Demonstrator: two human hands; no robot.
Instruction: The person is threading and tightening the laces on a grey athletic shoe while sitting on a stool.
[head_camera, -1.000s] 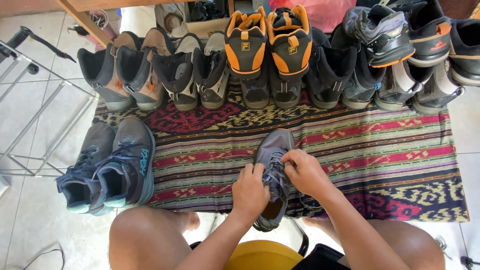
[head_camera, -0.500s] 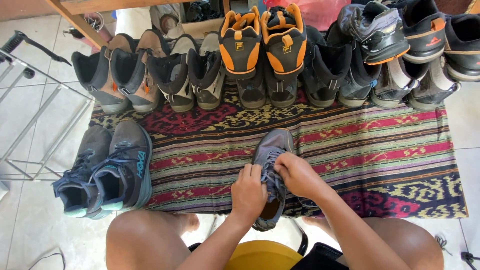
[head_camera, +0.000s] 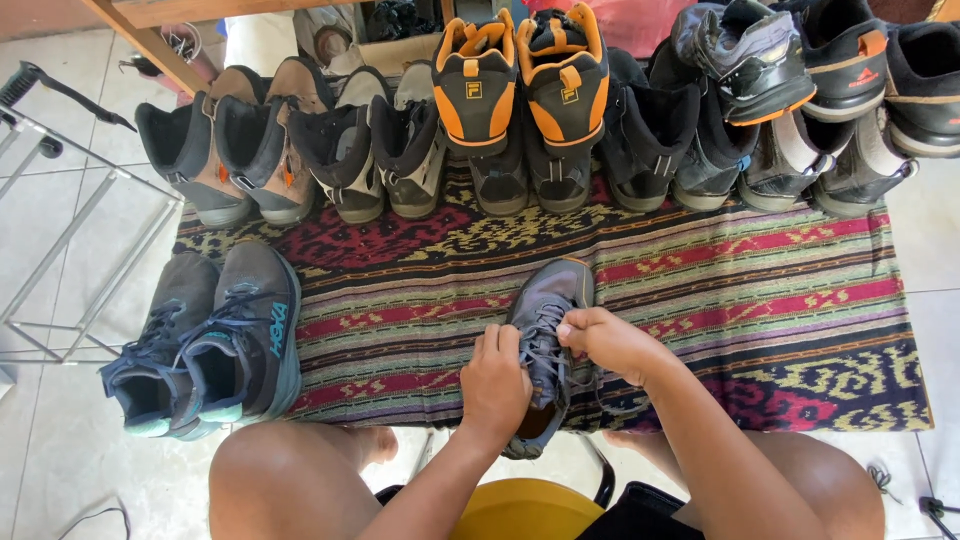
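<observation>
A grey sneaker (head_camera: 548, 300) with grey laces lies toe-away on a striped woven rug (head_camera: 780, 290), just in front of my knees. My left hand (head_camera: 494, 382) grips the shoe's left side near the ankle opening. My right hand (head_camera: 606, 340) pinches the laces over the tongue with thumb and fingers. The heel of the shoe is partly hidden by my hands.
A pair of grey and teal sneakers (head_camera: 205, 345) sits at the rug's left edge. A row of several boots and shoes, including an orange and black pair (head_camera: 520, 85), lines the far side. A metal rack (head_camera: 60, 230) stands at left. A yellow stool (head_camera: 520, 510) is under me.
My hands have shifted slightly on the laces; the shoe stays in the same place on the rug. The view moved a little.
</observation>
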